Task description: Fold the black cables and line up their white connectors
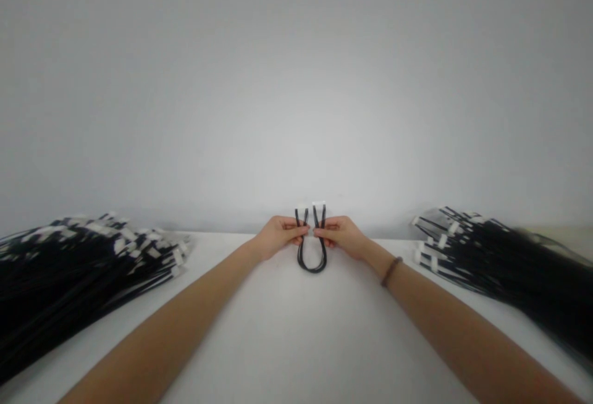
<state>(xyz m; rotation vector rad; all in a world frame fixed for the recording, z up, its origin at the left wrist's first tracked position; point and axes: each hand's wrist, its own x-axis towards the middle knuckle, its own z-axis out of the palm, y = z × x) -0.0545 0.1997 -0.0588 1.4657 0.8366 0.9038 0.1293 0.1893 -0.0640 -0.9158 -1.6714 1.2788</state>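
Note:
A black cable (312,270) with white connectors at both ends hangs in a U shape between my two hands. My left hand (280,235) pinches it just below the left connector (302,206). On the other side my right hand (341,235) grips it below the right connector (319,203). Both connector ends point up, side by side and a little apart. At each end the black wires split into two strands. The loop of the cable hangs down toward me, over the white table.
A large pile of black cables with white connectors (83,268) lies at the left on the white table (296,342). Another such pile (504,262) lies at the right. A plain pale wall (296,83) rises behind the table. A dark bracelet (391,271) circles my right wrist.

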